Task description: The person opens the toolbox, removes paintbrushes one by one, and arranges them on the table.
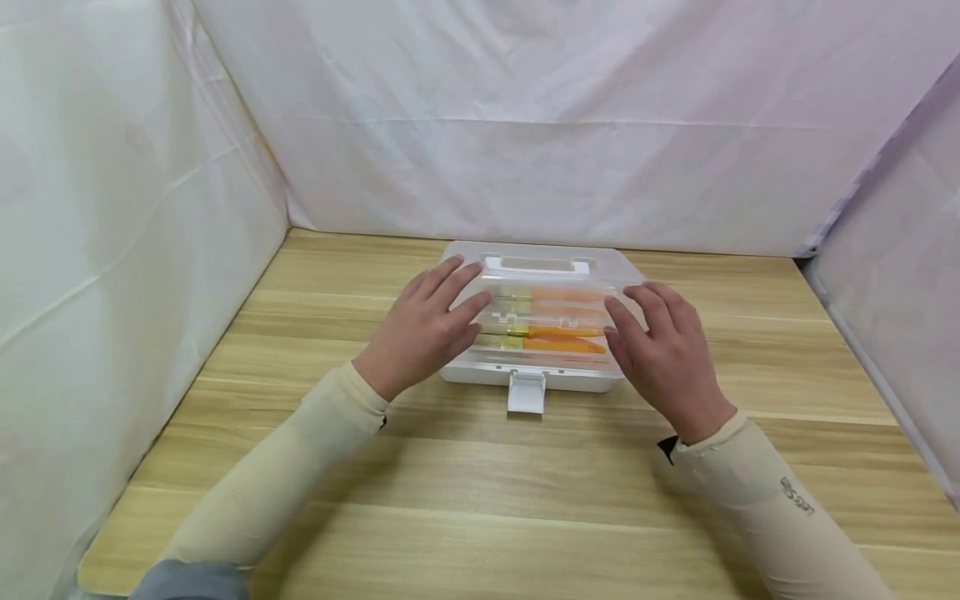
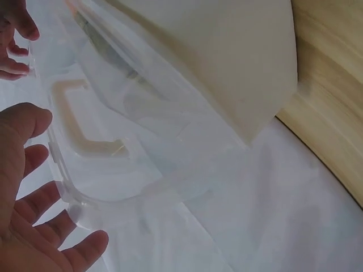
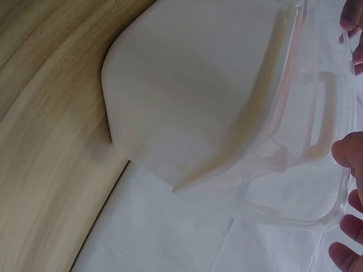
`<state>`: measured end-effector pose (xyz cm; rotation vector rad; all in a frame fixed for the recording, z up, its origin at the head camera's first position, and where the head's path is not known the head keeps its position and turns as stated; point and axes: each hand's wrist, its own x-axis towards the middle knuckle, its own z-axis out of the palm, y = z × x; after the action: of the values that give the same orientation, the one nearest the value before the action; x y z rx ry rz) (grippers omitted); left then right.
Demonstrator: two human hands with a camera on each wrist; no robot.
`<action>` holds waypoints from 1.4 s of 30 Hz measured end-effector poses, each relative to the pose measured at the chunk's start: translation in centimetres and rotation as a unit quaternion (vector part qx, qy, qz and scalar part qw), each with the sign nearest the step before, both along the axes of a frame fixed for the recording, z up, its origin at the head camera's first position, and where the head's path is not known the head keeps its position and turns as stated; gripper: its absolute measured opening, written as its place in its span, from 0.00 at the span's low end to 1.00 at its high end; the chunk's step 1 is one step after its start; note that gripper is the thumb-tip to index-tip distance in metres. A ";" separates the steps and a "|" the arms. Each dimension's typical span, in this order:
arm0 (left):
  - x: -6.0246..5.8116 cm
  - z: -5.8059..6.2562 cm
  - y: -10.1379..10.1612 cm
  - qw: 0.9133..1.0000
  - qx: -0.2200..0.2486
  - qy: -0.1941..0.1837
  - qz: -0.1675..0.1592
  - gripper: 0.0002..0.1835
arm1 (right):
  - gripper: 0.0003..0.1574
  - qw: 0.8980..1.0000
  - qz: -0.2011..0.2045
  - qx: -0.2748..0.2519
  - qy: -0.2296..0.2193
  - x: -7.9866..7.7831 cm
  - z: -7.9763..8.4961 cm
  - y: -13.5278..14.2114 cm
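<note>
A translucent white plastic case [image 1: 525, 375] holds orange-handled paintbrushes [image 1: 562, 343] with pale bristles. Its clear lid [image 1: 615, 260] is tilted up, with a white carry handle [image 1: 537, 266] on it. At the front, the white latch [image 1: 527, 395] hangs unfastened. My left hand [image 1: 423, 329] is at the lid's left side, fingers spread and loosely bent; in the left wrist view its fingertips [image 2: 54, 192] meet the lid's rim. On the right side, my right hand [image 1: 671, 358] has relaxed fingers, and its thumb lies close to the lid's edge in the right wrist view.
The case stands on a wood-grain table [image 1: 465, 492], toward its back edge. White cloth walls [image 1: 525, 125] rise behind the table and along both sides.
</note>
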<state>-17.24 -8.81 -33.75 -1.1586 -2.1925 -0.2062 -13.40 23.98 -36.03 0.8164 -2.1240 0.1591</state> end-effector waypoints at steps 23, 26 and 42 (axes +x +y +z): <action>0.3 -0.2 -1.8 1.000 0.011 -0.003 0.003 0.29 | 0.17 0.999 -0.012 -0.018 0.031 -0.8 0.7 -0.7; 0.3 -0.7 -2.3 1.000 0.011 -0.010 0.006 0.33 | 0.19 0.999 -0.012 -0.021 0.033 -1.0 1.0 -0.7; 0.9 -3.5 -3.2 1.000 0.005 -0.011 0.026 0.49 | 0.20 1.000 -0.019 -0.001 0.007 -2.3 2.5 -0.6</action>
<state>-16.35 -12.00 -37.28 -1.0976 -2.2350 -0.2082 -15.71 23.42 -33.48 0.7743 -2.1235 0.1341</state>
